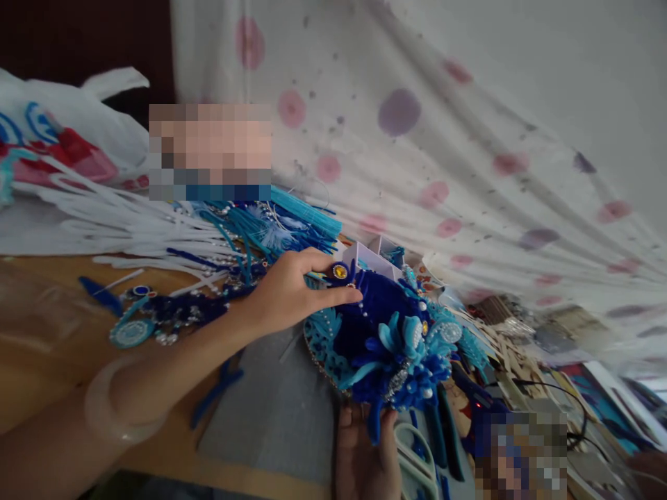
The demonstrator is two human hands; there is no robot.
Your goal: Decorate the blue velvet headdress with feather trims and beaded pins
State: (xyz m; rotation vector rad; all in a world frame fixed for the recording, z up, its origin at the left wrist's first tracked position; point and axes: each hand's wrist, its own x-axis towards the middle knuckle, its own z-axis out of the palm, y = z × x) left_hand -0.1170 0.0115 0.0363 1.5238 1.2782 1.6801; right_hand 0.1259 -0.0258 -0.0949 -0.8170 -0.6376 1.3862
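Note:
A blue headdress (pixel 375 319) with velvet petals, light-blue flowers, white pearls and beaded trim is held up between my hands, tilted. My left hand (pixel 292 288) reaches from the left, a pale bangle (pixel 117 410) on its wrist. Its thumb and forefinger close around a small dark-blue ornament with a yellow gem (pixel 340 272) at the headdress's upper left edge; whether the two are joined I cannot tell. From below, my right hand (pixel 367 451) grips the bottom of the headdress between thumb and fingers, partly hidden under it.
A grey mat (pixel 276 410) lies on the wooden table. Scissors with pale handles (pixel 417 455) and a glue gun (pixel 476 403) are at right. Blue tassels (pixel 302 215), white strips (pixel 140 215) and beaded pieces (pixel 133 330) spread leftward. White boxes (pixel 372 260) stand behind, before a spotted curtain (pixel 333 167).

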